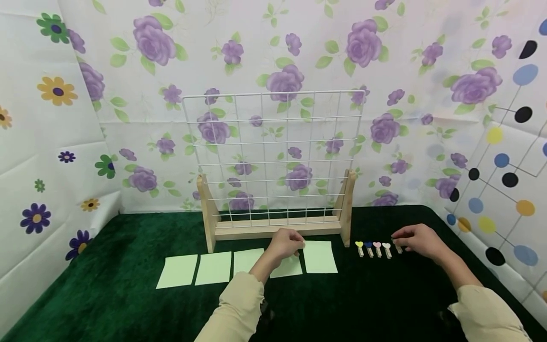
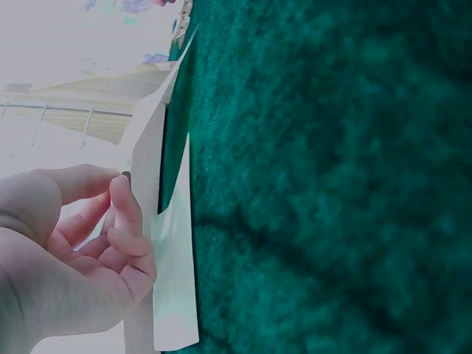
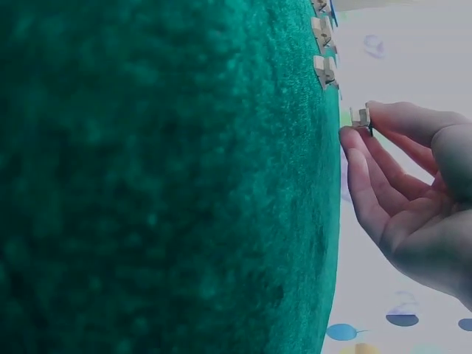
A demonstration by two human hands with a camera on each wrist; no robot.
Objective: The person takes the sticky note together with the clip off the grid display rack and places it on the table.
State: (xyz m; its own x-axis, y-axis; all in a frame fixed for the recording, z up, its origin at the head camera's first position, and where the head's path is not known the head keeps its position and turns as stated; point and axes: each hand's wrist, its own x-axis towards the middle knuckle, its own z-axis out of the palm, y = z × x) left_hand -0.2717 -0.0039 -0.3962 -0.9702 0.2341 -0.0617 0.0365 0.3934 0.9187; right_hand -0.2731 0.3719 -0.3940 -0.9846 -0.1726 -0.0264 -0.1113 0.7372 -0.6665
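Left hand (image 1: 285,244): fingers curled, thumb and forefinger pinching the rear edge of the fourth paper card (image 1: 287,267), which lies on the green cloth (image 1: 128,304) in front of the rack; the left wrist view shows that edge raised off the cloth.
Card handling: judged best to grip near the edge only and lift flat, so the sheet does not crease or drag its neighbours.
Right hand (image 1: 416,240): fingers bent, tips closing on the rightmost wooden peg (image 3: 360,116), at the right end of the peg row.
Peg handling: judged best to squeeze the tail ends and lift straight up, clear of the heart-topped pegs (image 1: 373,249) just beside it.
Surroundings: three cards (image 1: 213,267) to the left, one card (image 1: 319,257) to the right.
Obstruction: wire grid (image 1: 273,156) in its wooden stand (image 1: 273,229), near behind both hands.
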